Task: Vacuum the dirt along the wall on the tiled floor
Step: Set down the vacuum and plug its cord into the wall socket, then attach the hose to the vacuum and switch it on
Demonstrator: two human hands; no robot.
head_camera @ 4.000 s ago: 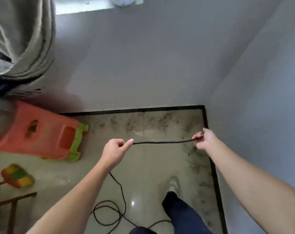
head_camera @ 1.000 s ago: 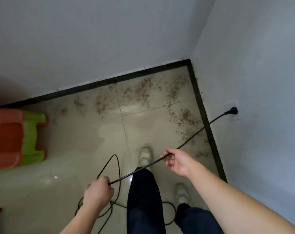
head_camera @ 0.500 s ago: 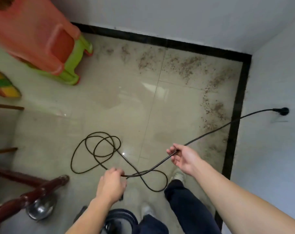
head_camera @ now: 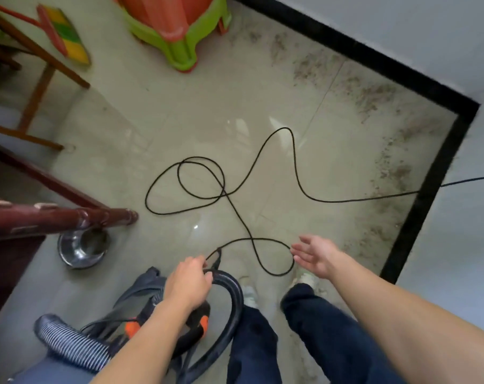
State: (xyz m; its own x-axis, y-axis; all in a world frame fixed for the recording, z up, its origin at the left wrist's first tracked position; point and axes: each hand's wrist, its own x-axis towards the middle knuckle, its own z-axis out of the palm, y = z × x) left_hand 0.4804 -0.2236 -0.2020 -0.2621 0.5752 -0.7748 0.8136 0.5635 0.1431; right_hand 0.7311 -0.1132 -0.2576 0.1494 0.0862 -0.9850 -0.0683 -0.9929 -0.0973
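looking down at a tiled floor [head_camera: 207, 106]. dirt [head_camera: 374, 95] lies in a band along the black baseboard [head_camera: 418, 217], at the far corner, well apart from the vacuum [head_camera: 199, 324] by the feet. a cord [head_camera: 293, 151] loops between. left hand [head_camera: 188, 284], fingers curled, rests on the hose [head_camera: 235, 295]; cannot tell if it grips. right hand [head_camera: 315, 254] is empty, fingers spread.
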